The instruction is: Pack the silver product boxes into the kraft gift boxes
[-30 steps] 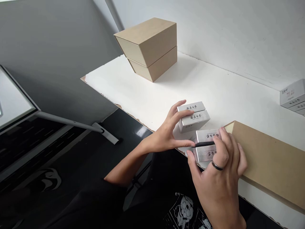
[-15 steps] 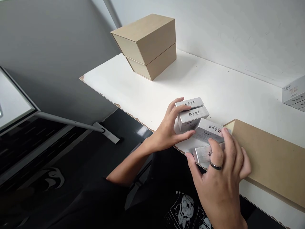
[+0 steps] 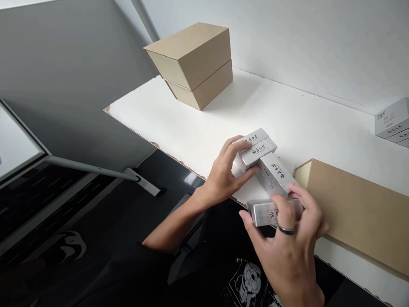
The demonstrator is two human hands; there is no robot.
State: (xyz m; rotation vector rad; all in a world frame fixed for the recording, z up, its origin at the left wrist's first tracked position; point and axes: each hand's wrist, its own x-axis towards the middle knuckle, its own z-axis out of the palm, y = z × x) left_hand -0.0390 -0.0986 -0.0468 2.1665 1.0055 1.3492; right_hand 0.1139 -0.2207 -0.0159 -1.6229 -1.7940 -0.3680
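Several small silver boxes with black lettering sit near the front edge of a white table (image 3: 191,123). My left hand (image 3: 225,172) is closed round the end of two of them lying side by side (image 3: 255,147). A third silver box (image 3: 275,175) lies tilted between the hands, its near end under my right fingers. My right hand (image 3: 287,238), a dark ring on one finger, grips a fourth silver box (image 3: 265,212) held just off the table's edge.
A long flat brown cardboard box (image 3: 358,209) lies right of my hands. Two stacked brown boxes (image 3: 194,64) stand at the table's far left corner. White boxes (image 3: 393,121) sit at the right edge against the wall. A dark floor and a metal frame (image 3: 96,168) are on the left.
My right hand has drawn the nearest silver box back off the table edge and lifted it. The box that lay on top of it has slid and turned, now tilted against the left pair.
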